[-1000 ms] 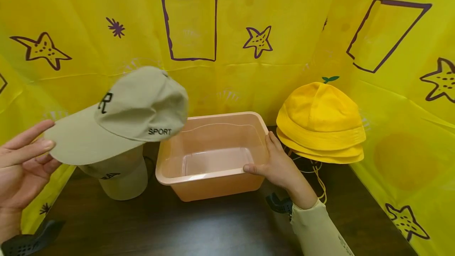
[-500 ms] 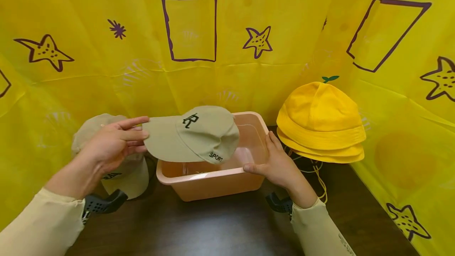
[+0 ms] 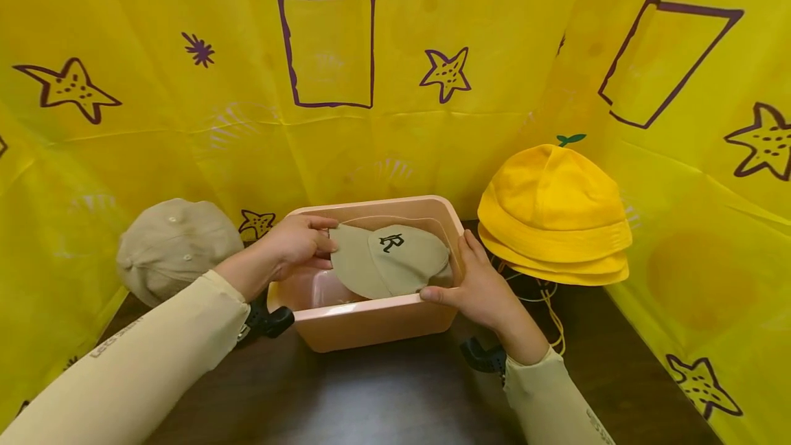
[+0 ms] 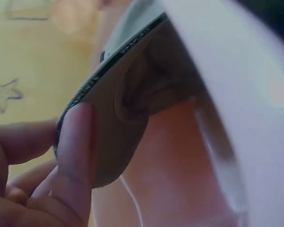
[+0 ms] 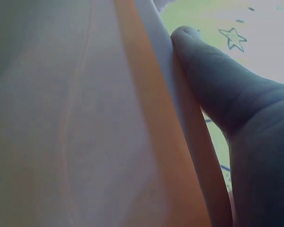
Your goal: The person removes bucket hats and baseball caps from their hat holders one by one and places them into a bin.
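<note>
My left hand [image 3: 296,246] pinches the brim of a beige baseball cap [image 3: 404,263] with a dark letter R on its front. The cap is inside the pink plastic bin [image 3: 371,328], crown toward the right end, below the level of the back rim. In the left wrist view, the thumb lies under the brim [image 4: 116,151] and the other fingers are on its far side. My right hand [image 3: 482,287] grips the bin's front right corner, thumb over the rim. The right wrist view shows the bin's wall [image 5: 99,118] close up beside that thumb [image 5: 208,61].
Another beige cap [image 3: 179,246] sits left of the bin, partly behind my left forearm. Stacked yellow brimmed hats [image 3: 556,211], a green sprout on top and cords hanging below, stand at the right. A yellow patterned curtain [image 3: 395,143] encloses the dark table [image 3: 383,397].
My left hand has carried the cap from the left, over the bin's rim, and down into the bin. The right hand has kept its grip on the corner; the yellow hats have not moved.
</note>
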A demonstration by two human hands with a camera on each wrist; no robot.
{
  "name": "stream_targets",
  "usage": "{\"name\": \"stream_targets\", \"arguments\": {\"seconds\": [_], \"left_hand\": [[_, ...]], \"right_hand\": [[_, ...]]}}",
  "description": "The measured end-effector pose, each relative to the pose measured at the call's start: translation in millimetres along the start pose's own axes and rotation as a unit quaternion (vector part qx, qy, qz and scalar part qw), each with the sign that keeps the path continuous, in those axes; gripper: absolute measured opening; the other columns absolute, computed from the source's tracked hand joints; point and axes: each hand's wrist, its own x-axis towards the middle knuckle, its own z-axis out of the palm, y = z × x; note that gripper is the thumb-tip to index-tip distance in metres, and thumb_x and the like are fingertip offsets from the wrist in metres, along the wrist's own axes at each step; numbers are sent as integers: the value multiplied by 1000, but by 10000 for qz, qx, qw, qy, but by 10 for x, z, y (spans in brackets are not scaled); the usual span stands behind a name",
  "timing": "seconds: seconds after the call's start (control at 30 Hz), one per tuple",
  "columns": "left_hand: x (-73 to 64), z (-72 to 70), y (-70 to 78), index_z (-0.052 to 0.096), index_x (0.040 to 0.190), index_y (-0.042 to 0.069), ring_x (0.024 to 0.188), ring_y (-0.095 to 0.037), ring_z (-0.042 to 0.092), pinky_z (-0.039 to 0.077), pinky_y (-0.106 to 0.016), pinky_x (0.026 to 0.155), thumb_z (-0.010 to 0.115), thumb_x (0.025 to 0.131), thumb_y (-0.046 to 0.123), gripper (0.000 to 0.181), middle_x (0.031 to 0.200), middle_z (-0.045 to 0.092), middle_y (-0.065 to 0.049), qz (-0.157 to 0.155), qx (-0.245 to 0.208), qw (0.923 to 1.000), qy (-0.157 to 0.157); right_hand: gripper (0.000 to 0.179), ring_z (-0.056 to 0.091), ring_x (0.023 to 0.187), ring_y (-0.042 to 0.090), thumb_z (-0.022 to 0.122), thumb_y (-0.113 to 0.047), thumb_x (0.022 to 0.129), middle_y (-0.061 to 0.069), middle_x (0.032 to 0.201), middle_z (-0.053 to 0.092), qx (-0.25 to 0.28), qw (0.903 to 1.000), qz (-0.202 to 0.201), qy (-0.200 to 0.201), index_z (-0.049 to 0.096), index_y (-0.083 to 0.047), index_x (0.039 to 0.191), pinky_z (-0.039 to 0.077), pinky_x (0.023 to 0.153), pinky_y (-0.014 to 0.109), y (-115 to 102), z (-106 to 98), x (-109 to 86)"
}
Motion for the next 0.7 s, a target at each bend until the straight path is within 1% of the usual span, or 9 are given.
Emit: {"name": "stream_targets", "arguments": {"seconds": [0.1,0.17,0.27,0.33,0.43,0.5,0.57,0.63,0.7], "left_hand": [[73,40,-16,36,148,-10,82,-25,66,58,-34,68,60,93,-8,59,121,53,-28,-114,843,9963,-86],[95,51,-1,37,146,-13,79,-25,65,58,-33,66,60,91,-9,60,124,54,-30,-177,1510,9882,-195],[108,55,72,43,141,-16,71,-23,64,58,-32,63,65,88,-4,59,128,54,-29,-332,2707,9611,-435],[115,67,143,56,129,-14,64,-20,60,55,-29,62,68,89,4,46,119,59,-25,-496,3665,9270,-629],[136,117,254,70,104,-3,67,-18,54,49,-28,65,72,90,18,25,102,62,-13,-364,5247,8455,-924],[174,176,305,68,84,3,68,-18,50,44,-30,64,73,90,18,17,85,59,-7,45,5872,8002,-1217],[231,245,325,66,77,9,70,-17,50,42,-31,65,74,89,15,15,78,56,-2,700,6105,7742,-1515],[306,328,313,65,73,13,67,-16,51,42,-30,62,73,88,10,17,72,56,1,1198,5994,7685,-1889],[379,423,284,68,75,12,68,-15,51,43,-29,63,71,87,6,14,73,57,2,1552,5995,7534,-2208]], "right_hand": [[132,23,143,42,82,-66,69,15,164,1,53,10000,1,4,9,-4,159,27,109,59,-5,3,0],[131,22,143,42,82,-64,69,15,164,1,66,10000,-6,18,9,-4,159,27,109,59,-4,4,1],[131,23,143,42,83,-64,69,14,164,2,78,10000,-11,38,9,-5,160,28,109,59,3,8,3],[132,24,143,42,82,-65,68,13,165,2,87,10000,-5,40,8,-6,160,28,109,59,7,9,4],[133,26,142,42,81,-67,68,13,165,2,55,10000,-4,27,8,-5,160,29,108,58,14,8,3],[133,27,141,42,80,-68,69,13,165,2,7,10000,-5,23,8,-4,159,29,108,59,17,5,3],[133,28,141,43,80,-68,69,14,165,2,-30,10000,-23,22,8,-2,159,29,108,59,20,3,3],[132,28,141,42,80,-68,69,13,165,2,-47,10000,-8,18,8,-3,159,29,108,58,17,2,2],[132,29,140,42,80,-68,69,13,165,2,-44,10000,-3,4,8,-3,159,30,108,58,12,1,-2]]}}
